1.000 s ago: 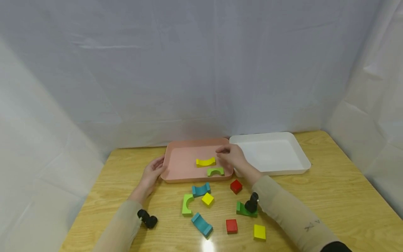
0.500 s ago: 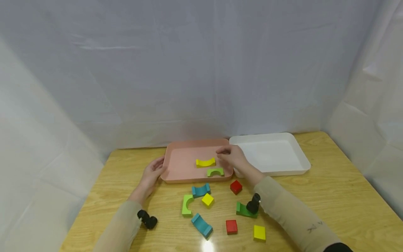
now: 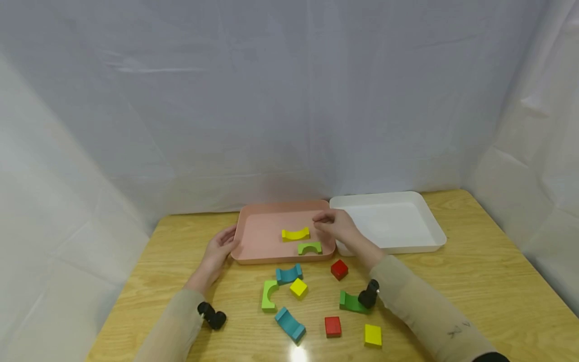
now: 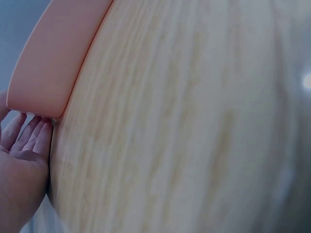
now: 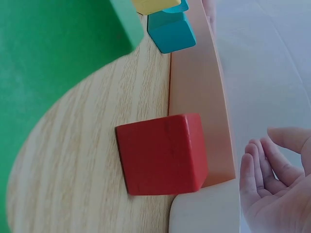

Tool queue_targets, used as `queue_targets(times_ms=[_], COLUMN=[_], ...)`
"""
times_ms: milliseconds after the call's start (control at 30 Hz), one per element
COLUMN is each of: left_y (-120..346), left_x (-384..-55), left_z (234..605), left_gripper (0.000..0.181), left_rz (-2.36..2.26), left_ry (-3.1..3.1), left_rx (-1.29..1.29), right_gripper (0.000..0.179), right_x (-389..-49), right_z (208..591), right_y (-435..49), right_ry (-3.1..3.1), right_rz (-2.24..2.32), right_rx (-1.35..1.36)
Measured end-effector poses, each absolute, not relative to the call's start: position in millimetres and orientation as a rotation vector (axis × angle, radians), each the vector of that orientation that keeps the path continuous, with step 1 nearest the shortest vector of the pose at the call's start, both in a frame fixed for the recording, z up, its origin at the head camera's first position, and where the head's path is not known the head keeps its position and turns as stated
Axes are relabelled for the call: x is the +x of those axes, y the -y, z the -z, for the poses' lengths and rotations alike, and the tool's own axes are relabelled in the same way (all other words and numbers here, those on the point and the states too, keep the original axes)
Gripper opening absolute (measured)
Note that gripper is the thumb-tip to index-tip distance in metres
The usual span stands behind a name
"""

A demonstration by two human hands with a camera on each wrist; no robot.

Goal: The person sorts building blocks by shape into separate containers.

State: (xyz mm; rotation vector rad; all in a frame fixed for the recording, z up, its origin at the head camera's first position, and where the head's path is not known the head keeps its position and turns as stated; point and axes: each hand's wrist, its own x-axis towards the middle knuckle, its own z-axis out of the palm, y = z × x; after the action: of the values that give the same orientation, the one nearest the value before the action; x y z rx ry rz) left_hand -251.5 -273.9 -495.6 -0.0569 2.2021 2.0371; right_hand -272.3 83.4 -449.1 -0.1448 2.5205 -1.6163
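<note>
Two blocks (image 3: pixel 295 235) in pink tray (image 3: pixel 257 232), mid-frame; eight others (image 3: pixel 332 328) remain outside; my right fingers (image 5: pixel 248 172) relaxed, empty; left fingers (image 4: pixel 43 140) straight, touching tray.

The pink rectangular tray (image 3: pixel 258 229) stands at the rear of the wood-grained table (image 3: pixel 488 266), directly left of the white rectangular tray (image 3: pixel 389 221). In the former lie a yellow curved block (image 3: pixel 296 236) and, before it to the right, a light-green arch block (image 3: pixel 309 246). The left hand (image 3: pixel 217 254) touches its left end; the right hand (image 3: pixel 338 226) is over its right end. Before it lies a blue curved block (image 3: pixel 289 275), with a yellow cube (image 3: pixel 298 288) just in front, a second light-green arch block (image 3: pixel 266 297) at front left and a second blue curved block (image 3: pixel 290 325) farther forward. To the right, from rear to front: a red cube (image 3: pixel 339 269), a green curved block (image 3: pixel 351 302), a second red cube (image 3: pixel 332 327) and, right of that, a yellow square block (image 3: pixel 373 335).
</note>
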Motion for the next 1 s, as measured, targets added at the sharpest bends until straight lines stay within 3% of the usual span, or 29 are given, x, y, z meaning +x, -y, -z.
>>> queue_targets(times_ms=[1000], left_y=[274.6], left_x=[-250.2], left_z=[492.1], left_gripper=[0.059], left_rz=[-2.002], left_ry=[-2.225], left_rx=[-0.041], right_gripper=[0.029], right_x=[-254.7], right_z=[438.0], right_y=[-111.5], right_ry=[-2.449], right_rz=[1.622], right_rx=[-0.3])
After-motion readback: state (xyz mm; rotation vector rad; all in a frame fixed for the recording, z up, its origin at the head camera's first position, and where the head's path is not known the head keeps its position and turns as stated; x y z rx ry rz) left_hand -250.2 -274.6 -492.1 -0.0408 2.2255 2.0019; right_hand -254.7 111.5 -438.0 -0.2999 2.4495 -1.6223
